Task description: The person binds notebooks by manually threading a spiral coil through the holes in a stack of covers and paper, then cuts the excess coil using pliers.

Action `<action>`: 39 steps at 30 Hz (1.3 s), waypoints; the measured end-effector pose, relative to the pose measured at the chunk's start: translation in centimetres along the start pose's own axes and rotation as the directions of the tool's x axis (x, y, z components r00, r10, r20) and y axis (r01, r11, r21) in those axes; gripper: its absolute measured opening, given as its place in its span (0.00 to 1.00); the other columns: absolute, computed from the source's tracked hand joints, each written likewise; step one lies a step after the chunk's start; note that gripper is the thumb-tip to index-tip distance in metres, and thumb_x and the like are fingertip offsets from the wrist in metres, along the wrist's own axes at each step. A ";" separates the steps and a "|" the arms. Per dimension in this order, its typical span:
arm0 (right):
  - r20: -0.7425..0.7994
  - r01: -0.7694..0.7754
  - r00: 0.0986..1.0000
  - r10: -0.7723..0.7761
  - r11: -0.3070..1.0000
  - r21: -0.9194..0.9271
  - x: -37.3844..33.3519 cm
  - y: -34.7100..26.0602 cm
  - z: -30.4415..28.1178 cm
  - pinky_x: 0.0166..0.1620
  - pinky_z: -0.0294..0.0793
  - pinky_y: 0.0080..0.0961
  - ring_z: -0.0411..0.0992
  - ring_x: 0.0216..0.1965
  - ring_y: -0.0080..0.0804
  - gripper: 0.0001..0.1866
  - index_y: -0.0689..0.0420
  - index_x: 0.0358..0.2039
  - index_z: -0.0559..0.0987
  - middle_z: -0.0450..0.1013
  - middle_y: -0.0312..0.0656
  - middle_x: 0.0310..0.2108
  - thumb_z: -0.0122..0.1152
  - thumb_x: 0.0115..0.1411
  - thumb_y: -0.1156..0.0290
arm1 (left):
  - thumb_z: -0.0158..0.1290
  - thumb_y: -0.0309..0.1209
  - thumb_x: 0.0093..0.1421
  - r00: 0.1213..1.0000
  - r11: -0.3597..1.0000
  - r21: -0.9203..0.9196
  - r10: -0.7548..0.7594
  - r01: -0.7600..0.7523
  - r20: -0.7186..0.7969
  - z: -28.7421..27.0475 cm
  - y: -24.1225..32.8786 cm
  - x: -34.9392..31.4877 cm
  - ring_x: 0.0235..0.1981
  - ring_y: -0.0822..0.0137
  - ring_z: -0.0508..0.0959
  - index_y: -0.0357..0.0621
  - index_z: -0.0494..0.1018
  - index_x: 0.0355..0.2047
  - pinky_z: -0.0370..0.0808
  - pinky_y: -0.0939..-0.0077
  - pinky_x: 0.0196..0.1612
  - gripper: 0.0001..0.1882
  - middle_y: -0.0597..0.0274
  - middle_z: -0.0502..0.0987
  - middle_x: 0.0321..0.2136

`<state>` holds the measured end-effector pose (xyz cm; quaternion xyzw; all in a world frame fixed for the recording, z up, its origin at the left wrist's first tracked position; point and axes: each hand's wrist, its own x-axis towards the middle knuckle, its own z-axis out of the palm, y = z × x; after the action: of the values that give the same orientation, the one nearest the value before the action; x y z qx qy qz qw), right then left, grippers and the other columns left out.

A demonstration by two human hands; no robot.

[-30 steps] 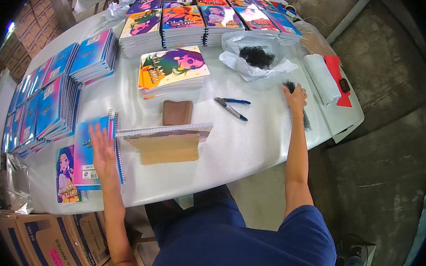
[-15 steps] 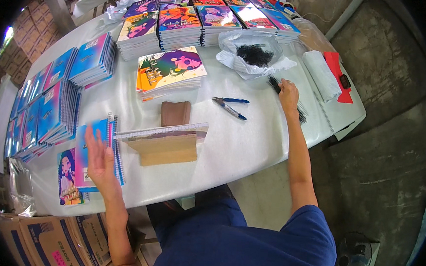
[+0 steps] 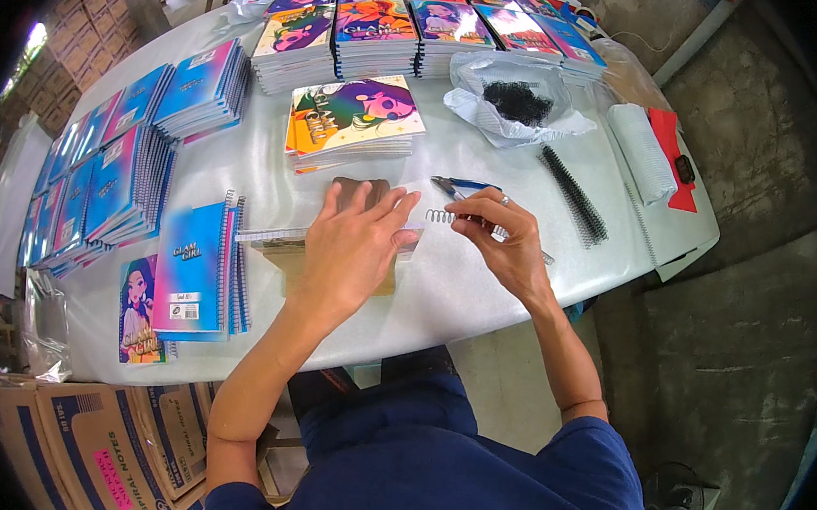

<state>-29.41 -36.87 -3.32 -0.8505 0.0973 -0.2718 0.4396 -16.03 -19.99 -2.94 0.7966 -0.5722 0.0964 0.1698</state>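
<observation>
My right hand (image 3: 506,238) pinches a thin spiral binding coil (image 3: 440,216), whose free end points left toward the unbound notebook (image 3: 272,237). That notebook stands with its punched edge up against a tan support (image 3: 386,280). Over the notebook lies my left hand (image 3: 357,242), fingers spread and holding nothing; it hides much of the notebook and support. Beyond its fingertips is a brown block (image 3: 364,191). Cutting pliers (image 3: 468,184) with blue handles lie just past my right hand, which partly covers them. To the right rests a bunch of dark coils (image 3: 572,198).
An open white bag (image 3: 471,108) holds tangled black coils. Stacked notebooks (image 3: 356,119) stand beyond my hands, with more piles along the far edge. Blue spiral notebooks (image 3: 191,254) fill the left side. A white roll (image 3: 641,153) and red piece (image 3: 673,160) lie right.
My right hand has come left from the dark coils with one coil in its fingers. My left hand has moved right, from above the blue notebooks onto the standing notebook.
</observation>
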 end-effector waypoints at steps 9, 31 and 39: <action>0.251 -0.149 0.962 0.107 0.977 0.154 0.7 0.7 -0.5 0.31 0.65 0.21 0.64 0.28 0.20 0.07 0.57 0.36 0.82 0.73 0.34 0.29 0.65 0.56 0.76 | 0.52 0.42 0.61 0.999 0.997 -0.078 -0.002 -0.002 -0.051 0.3 -0.2 -0.2 0.55 0.53 0.73 0.57 0.68 0.58 0.67 0.53 0.58 0.24 0.66 0.72 0.56; 0.684 0.520 0.662 -0.308 0.845 -0.122 9.5 9.8 10.4 0.52 0.70 0.39 0.68 0.51 0.49 0.23 0.56 0.49 0.74 0.71 0.45 0.47 0.63 0.53 0.62 | 0.50 0.52 0.58 0.995 0.992 0.089 0.085 -0.090 0.057 1.0 1.2 -0.6 0.52 0.50 0.74 0.58 0.59 0.65 0.76 0.60 0.48 0.35 0.55 0.61 0.64; 0.744 -0.041 0.630 -0.222 0.947 0.317 9.1 4.8 -1.4 0.54 0.68 0.28 0.73 0.48 0.29 0.24 0.58 0.51 0.78 0.77 0.43 0.47 0.60 0.60 0.56 | 0.62 0.51 0.45 0.949 0.985 -0.042 -0.174 0.169 -0.262 0.2 -0.9 -1.3 0.51 0.50 0.75 0.60 0.51 0.68 0.73 0.58 0.53 0.51 0.56 0.61 0.64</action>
<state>-22.21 -44.44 -3.09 -0.8099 -0.1863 0.0841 0.5498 -15.63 -18.66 -3.78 0.8215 -0.4740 0.1813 0.2599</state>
